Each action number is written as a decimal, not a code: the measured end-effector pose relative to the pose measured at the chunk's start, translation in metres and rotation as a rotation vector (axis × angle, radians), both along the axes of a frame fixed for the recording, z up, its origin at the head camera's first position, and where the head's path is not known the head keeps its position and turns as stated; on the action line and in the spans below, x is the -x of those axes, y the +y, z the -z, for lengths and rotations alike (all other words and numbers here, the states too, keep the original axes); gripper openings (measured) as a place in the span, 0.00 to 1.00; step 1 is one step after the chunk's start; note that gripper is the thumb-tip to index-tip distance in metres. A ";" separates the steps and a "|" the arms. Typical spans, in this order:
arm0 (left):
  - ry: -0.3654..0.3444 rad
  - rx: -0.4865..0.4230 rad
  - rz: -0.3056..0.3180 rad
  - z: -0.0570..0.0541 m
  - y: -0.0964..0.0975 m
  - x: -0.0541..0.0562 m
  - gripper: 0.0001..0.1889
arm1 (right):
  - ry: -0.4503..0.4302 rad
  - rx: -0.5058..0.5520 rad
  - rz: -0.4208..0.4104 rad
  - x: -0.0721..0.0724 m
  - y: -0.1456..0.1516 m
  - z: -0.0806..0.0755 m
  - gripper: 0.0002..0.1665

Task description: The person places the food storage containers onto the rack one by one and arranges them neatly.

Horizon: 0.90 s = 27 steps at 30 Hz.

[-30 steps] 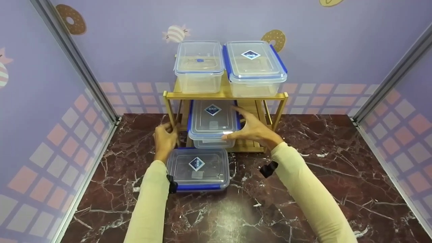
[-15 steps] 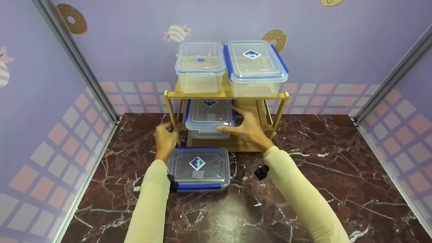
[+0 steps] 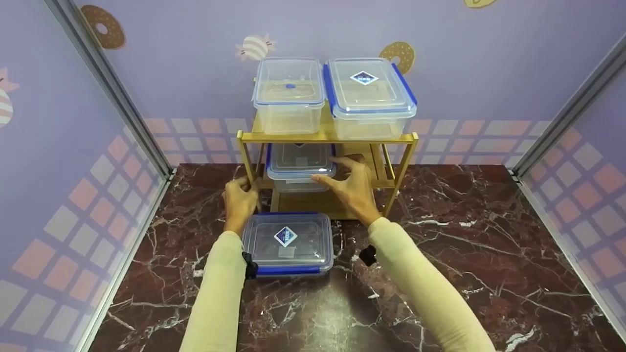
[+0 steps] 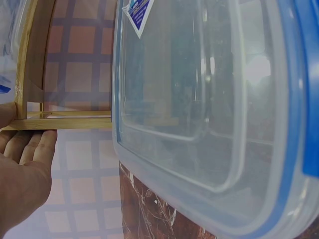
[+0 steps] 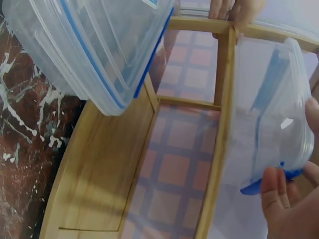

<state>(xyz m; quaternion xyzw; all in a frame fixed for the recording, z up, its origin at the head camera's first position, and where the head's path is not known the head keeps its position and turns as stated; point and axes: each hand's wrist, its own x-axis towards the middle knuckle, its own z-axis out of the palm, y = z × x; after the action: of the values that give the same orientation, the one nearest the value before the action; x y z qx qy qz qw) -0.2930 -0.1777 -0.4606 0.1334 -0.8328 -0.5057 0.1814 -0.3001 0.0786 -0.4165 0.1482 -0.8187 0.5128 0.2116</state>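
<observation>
My left hand point(image 3: 240, 203) grips the front left post of a two-tier wooden rack point(image 3: 403, 164); in the left wrist view its fingers and thumb lie on either side of the frame point(image 4: 75, 123). A clear lidded food container point(image 3: 296, 164) with blue side clips sits on the lower tier, left of centre, its back part hidden under the upper tier. My right hand point(image 3: 356, 188) holds that container at its right front corner, thumb at the front edge. Its fingers point(image 5: 275, 189) curl by the blue clip in the right wrist view.
Another blue-clipped container point(image 3: 308, 227) lies on the dark marbled tabletop point(image 3: 489, 274), before the rack. Two more stand on the upper tier: a left one point(image 3: 288, 117) and a right one point(image 3: 369, 100). Patterned walls point(image 3: 313, 29) enclose the back and sides.
My right hand has moved the container backward and slightly left, deeper under the upper tier. The left hand has stayed on the post.
</observation>
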 end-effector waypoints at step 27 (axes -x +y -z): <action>0.002 -0.023 0.021 0.000 -0.001 0.001 0.13 | 0.081 0.110 -0.109 0.009 -0.016 0.019 0.22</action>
<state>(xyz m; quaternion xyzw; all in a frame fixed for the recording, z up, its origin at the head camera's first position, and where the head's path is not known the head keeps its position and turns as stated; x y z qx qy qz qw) -0.2937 -0.1790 -0.4604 0.1264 -0.8281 -0.5173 0.1755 -0.3089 0.0625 -0.4355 0.2014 -0.7707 0.5615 0.2240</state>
